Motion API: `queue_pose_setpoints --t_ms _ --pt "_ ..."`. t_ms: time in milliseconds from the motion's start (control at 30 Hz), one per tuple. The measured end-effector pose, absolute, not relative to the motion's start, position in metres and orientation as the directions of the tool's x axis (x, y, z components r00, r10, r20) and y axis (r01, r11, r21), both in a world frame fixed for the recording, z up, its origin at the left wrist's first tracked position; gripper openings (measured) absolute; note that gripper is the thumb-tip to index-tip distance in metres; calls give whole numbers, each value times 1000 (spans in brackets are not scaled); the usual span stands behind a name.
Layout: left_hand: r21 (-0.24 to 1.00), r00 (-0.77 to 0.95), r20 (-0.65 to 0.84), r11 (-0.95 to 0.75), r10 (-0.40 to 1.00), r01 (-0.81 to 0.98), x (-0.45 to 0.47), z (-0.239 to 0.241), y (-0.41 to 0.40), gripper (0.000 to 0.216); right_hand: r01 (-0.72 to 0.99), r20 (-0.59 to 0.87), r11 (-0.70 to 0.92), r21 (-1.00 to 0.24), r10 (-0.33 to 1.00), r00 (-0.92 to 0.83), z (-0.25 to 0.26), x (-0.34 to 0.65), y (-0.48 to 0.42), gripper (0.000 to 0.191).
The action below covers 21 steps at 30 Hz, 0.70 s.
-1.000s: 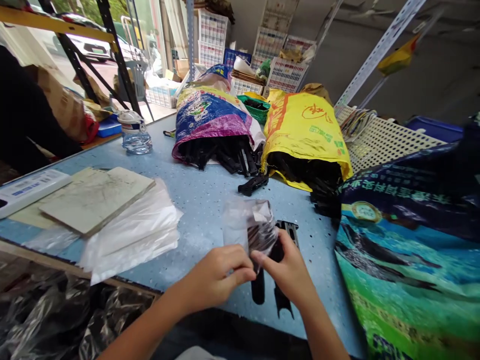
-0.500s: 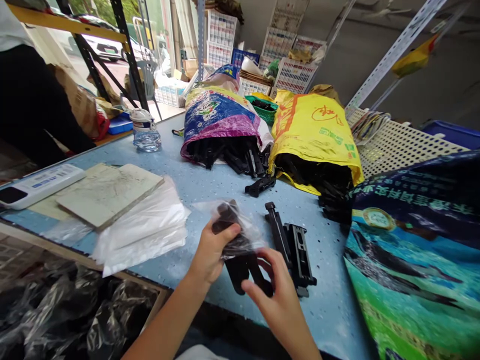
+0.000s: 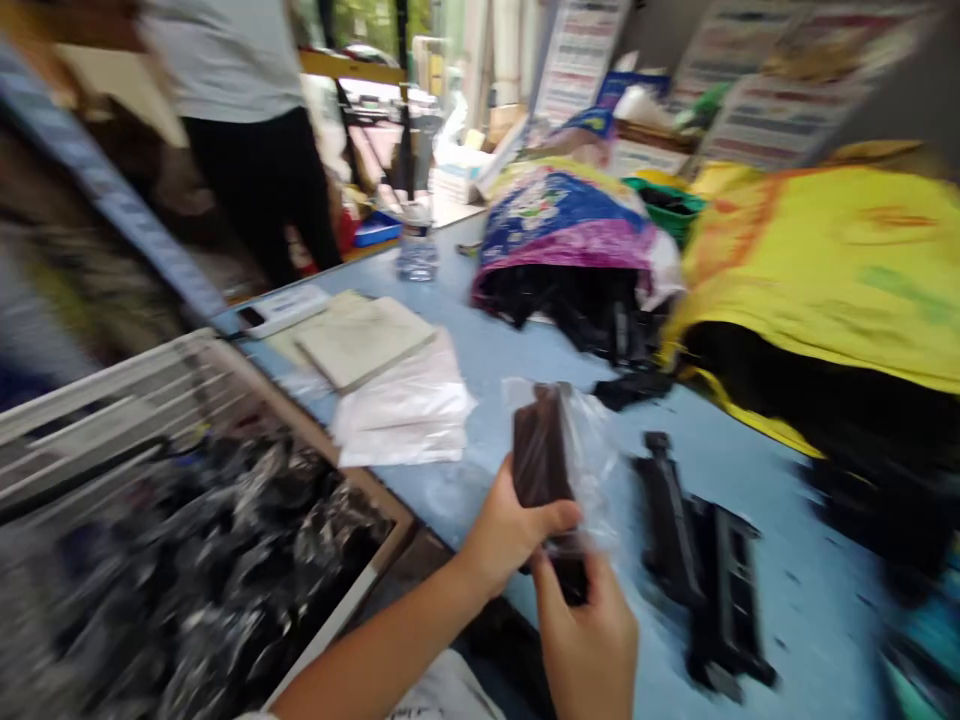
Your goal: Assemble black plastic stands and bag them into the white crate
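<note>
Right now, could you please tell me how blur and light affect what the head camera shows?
Head view: the yellow sack at right is smeared, its print unreadable; head view: the left hand and clear bag are soft but distinct; head view: the daylit doorway looks washed out; head view: bright glints break up the plastic heap at lower left.
</note>
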State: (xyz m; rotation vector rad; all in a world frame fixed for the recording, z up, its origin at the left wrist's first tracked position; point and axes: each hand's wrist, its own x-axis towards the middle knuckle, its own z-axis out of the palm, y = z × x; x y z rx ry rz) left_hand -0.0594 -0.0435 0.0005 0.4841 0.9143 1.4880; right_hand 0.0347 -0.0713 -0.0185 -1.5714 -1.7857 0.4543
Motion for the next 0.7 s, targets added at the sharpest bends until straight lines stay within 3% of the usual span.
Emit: queue_pose_setpoints --t_ms 67,167,333,533,600,700 --pt "729 -213 -220 15 952 -685 -71 -4 -50 66 742 306 277 -610 946 -102 -25 29 -69 34" --pt "727 -393 -221 -118 893 -676 -93 -10 -60 51 704 308 382 -599 921 -238 -27 16 -66 36" --pt "889 -590 -110 -187 800 -419 -117 -8 -71 30 642 309 399 -655 917 -254 -19 5 -69 34" --pt "947 -493 -36 -128 869 -296 -93 -7 -77 29 645 219 246 -723 968 -123 -10 10 -61 33" --pt "918 -410 -34 -133 912 -374 -88 -8 -80 40 612 202 210 -762 976 -83 -9 13 -59 33" --pt "777 -192 -55 -78 980 -625 -95 -4 -80 59 552 188 183 -814 981 -49 -11 16 -59 35"
